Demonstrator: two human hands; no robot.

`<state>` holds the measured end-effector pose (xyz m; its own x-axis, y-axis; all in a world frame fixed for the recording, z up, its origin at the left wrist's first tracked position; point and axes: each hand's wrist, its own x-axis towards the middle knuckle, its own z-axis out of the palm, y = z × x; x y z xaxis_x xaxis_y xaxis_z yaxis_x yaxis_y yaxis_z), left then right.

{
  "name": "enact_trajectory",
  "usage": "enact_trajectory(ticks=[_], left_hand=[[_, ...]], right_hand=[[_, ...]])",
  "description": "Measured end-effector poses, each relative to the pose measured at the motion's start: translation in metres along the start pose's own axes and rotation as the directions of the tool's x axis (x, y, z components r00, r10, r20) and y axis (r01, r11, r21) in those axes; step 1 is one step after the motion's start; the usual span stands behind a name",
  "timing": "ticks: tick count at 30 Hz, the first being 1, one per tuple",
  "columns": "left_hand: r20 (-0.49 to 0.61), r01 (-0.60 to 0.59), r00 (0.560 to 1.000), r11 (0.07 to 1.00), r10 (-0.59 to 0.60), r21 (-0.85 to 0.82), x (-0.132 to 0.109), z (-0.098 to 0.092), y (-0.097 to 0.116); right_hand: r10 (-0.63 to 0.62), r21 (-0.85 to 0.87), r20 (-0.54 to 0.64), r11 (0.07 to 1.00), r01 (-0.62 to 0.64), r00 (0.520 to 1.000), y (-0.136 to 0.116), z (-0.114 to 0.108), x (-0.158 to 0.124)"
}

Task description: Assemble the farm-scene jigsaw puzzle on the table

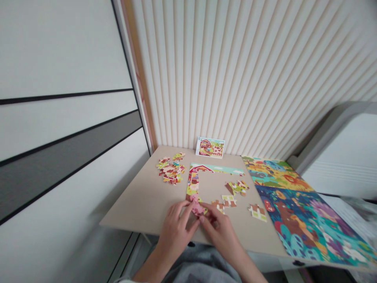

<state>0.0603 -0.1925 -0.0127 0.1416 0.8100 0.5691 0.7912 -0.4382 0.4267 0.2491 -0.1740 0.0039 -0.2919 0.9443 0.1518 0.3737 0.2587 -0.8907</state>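
Observation:
A partly joined jigsaw puzzle [193, 186] lies on the table, its top edge and left side forming a corner with a red barn. At the lower end of that left side is a pink puzzle piece [199, 209]. My left hand [178, 222] has its fingers on the piece's left and near edge. From the right, my right hand [220, 228] pinches the same piece, thumb and fingers close together. Just beyond my right hand lie brown-and-white fence pieces [229, 201], partly covered by that hand.
A pile of loose pieces [171, 169] sits at the left. The picture card [210, 147] leans against the pleated curtain [188, 70]. Joined pieces [238, 188] and a fence piece [257, 212] lie to the right. Two finished puzzles [312, 224] cover the right side.

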Motion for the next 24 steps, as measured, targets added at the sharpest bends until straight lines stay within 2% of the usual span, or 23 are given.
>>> enact_trajectory(ticks=[4, 7, 11, 13, 17, 24], left_hand=[[0.113, -0.062, 0.992, 0.998, 0.058, 0.027, 0.014, -0.001, 0.002], [0.179, -0.095, 0.98, 0.994, 0.084, 0.053, 0.026, -0.007, -0.007], [0.164, -0.085, 0.984, 0.994, 0.071, 0.076, 0.035, -0.005, -0.019], [0.186, -0.073, 0.981, 0.995, 0.059, 0.071, 0.034, -0.003, -0.022], [0.213, -0.068, 0.976, 0.996, 0.053, 0.064, 0.03, -0.002, -0.021], [0.307, -0.154, 0.942, 0.988, 0.138, 0.026, 0.034, -0.012, -0.012]], right_hand=[[0.028, -0.003, -0.073, 1.0, -0.028, 0.997, 0.01, -0.018, 0.023], [0.006, -0.041, 0.04, 0.999, -0.005, 0.999, 0.019, -0.04, 0.043], [-0.008, -0.115, 0.21, 0.993, 0.033, 0.978, 0.027, -0.057, 0.068], [0.0, -0.17, 0.224, 0.985, 0.039, 0.975, 0.03, -0.057, 0.076], [-0.014, -0.286, 0.174, 0.956, 0.064, 0.985, 0.031, -0.048, 0.077], [-0.063, -0.446, 0.14, 0.887, 0.12, 0.988, 0.021, -0.041, 0.069]])
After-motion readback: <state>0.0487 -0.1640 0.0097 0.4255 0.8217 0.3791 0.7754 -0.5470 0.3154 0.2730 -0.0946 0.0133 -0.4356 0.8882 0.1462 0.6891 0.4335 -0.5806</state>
